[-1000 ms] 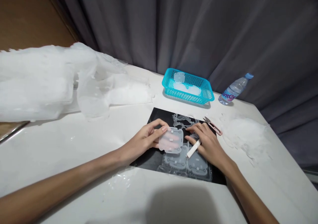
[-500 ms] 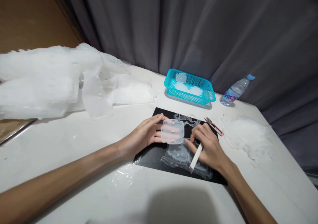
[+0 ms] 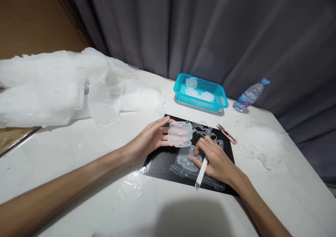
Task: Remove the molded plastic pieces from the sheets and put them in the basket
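"What's nearest us?"

"Our right hand, curled round a white stick; its thumb and index finger stand a little apart above a translucent sheet on the black mat. We can't tell if they touch it."

"And our left hand?"

"Partly open, loosely holding a translucent piece above the mat, fingers spread behind it."

"Beyond that?"

"We have clear scraps at the mat's far side, and pink-handled snips at its right edge. White material lies heaped to either side."

"Farthest off?"

"A blue basket with pale pieces inside, a tilted-looking bottle to its right, then our grey curtain."
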Demonstrator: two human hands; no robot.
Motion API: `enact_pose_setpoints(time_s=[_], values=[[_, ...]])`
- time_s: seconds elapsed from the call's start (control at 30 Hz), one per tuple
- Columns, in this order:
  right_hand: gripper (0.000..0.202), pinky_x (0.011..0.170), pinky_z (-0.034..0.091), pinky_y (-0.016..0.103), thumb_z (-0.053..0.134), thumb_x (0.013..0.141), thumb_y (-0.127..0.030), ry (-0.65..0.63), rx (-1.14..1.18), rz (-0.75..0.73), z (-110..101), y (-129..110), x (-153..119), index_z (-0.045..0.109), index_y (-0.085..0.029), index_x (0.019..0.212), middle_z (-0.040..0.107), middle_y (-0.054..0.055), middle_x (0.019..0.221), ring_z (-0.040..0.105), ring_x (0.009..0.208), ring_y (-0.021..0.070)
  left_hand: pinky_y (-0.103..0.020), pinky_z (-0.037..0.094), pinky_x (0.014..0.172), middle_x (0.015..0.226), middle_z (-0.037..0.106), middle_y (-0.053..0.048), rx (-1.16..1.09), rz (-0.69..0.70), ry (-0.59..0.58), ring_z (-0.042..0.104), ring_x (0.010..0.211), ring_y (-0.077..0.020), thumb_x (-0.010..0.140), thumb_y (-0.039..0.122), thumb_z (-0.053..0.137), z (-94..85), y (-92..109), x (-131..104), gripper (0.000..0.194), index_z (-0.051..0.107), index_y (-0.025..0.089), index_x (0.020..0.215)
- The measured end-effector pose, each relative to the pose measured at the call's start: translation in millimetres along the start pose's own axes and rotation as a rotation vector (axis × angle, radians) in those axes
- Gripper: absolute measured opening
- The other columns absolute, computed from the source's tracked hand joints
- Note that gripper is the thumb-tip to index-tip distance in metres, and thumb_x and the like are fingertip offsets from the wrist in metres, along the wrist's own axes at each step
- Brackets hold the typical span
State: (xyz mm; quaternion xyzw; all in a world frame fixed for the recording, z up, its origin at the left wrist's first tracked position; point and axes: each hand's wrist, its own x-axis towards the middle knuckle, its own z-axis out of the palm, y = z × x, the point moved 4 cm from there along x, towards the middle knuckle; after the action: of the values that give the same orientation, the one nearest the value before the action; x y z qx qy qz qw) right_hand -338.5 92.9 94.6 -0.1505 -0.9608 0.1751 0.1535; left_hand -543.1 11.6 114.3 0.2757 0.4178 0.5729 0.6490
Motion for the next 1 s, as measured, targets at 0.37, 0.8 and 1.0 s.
enact_pose_setpoints(time_s=[0.37, 0.8, 1.0], values=[[0.009, 0.079, 0.046, 0.037, 0.059, 0.104, -0.028, -0.061, 0.112, 0.023, 0.7, -5.0, 2.0, 0.054, -0.023, 0.099, 0.059, 0.003, 0.091, 0.052, 0.088, 0.0217, -0.046, 0.057, 0.099, 0.118, 0.078, -0.015, -0.001, 0.008, 0.009, 0.078, 0.103, -0.0296, 0.104, 0.048, 0.055, 2.6, 2.1, -1.1, 0.032, 0.062, 0.017, 0.106], [0.008, 0.078, 0.044, 0.034, 0.061, 0.102, -0.024, -0.040, 0.111, 0.020, 2.6, -4.8, 1.8, 0.054, -0.023, 0.098, 0.056, 0.002, 0.088, 0.051, 0.086, 0.0210, -0.048, 0.058, 0.100, 0.117, 0.078, -0.017, 0.004, 0.019, 0.004, 0.078, 0.105, -0.0313, 0.104, 0.048, 0.053, 2.3, 1.4, 0.3, 0.032, 0.063, 0.017, 0.106], [0.008, 0.077, 0.043, 0.034, 0.060, 0.102, -0.025, -0.030, 0.084, 0.009, 2.8, -5.2, 2.3, 0.054, -0.022, 0.097, 0.057, 0.002, 0.088, 0.051, 0.085, 0.0211, -0.049, 0.058, 0.099, 0.115, 0.078, -0.016, 0.003, 0.029, -0.004, 0.078, 0.102, -0.0321, 0.103, 0.048, 0.056, 2.7, 1.2, 1.2, 0.033, 0.063, 0.017, 0.106]])
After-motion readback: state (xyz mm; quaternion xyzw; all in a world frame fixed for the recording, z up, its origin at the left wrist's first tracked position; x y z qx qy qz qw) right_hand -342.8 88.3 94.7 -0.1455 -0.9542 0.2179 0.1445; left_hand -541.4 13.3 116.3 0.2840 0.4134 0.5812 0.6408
